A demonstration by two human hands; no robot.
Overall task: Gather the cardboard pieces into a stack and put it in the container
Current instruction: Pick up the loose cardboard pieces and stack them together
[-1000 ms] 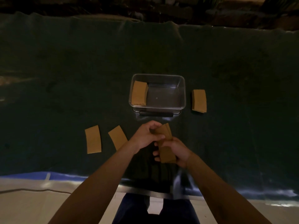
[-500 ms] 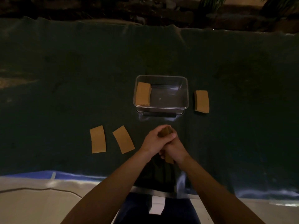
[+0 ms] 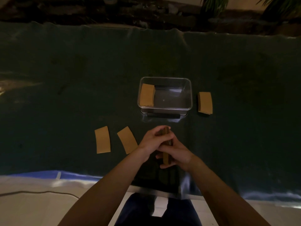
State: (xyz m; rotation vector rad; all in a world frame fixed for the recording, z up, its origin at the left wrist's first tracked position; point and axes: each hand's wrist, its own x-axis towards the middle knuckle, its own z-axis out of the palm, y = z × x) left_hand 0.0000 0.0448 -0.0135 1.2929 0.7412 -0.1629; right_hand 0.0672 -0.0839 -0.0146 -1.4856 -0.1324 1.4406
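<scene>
Both hands clasp a stack of brown cardboard pieces (image 3: 166,159) held on edge just in front of the clear plastic container (image 3: 189,101). My left hand (image 3: 152,141) wraps the stack's upper part; my right hand (image 3: 176,154) grips its lower part, so most of the stack is hidden. Inside the container, at its left end, lies a cardboard stack (image 3: 147,97). Two single cardboard pieces lie flat on the cloth to the left of my hands, one (image 3: 103,139) farther left and one (image 3: 127,139) close to my left wrist. Another cardboard stack (image 3: 205,102) lies right of the container.
A dark green cloth (image 3: 65,95) covers the table. Its near edge runs below my forearms, with pale floor and a thin cable (image 3: 40,192) beyond it. Dark clutter and plant leaves (image 3: 215,5) line the far edge.
The cardboard stack in my hands has turned from lying flat to standing on edge, and my hands have closed together around it. The view has shifted slightly.
</scene>
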